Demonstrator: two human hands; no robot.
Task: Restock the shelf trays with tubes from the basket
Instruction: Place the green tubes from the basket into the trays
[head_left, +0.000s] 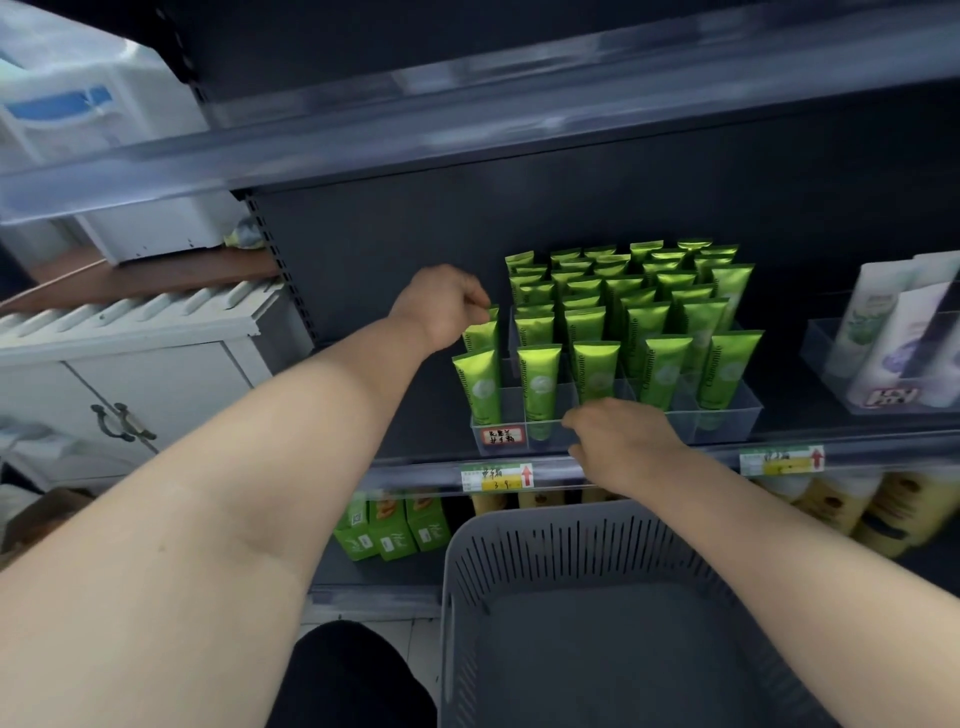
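Note:
Several green tubes (597, 322) stand upright in clear plastic trays (727, 421) on the dark shelf. My left hand (441, 304) reaches to the left-most row and pinches the top of a green tube (483, 332) there. My right hand (618, 441) rests on the front rim of the tray, fingers curled over its edge. The grey slotted basket (519, 561) sits below the shelf in front of me, and its floor shows no tubes.
A second clear tray (821, 343) with white tubes stands at the right. Price tags (496, 477) line the shelf edge. Green boxes (389, 525) and yellow bottles (857, 509) fill the shelf below. A white cabinet (130, 374) stands at the left.

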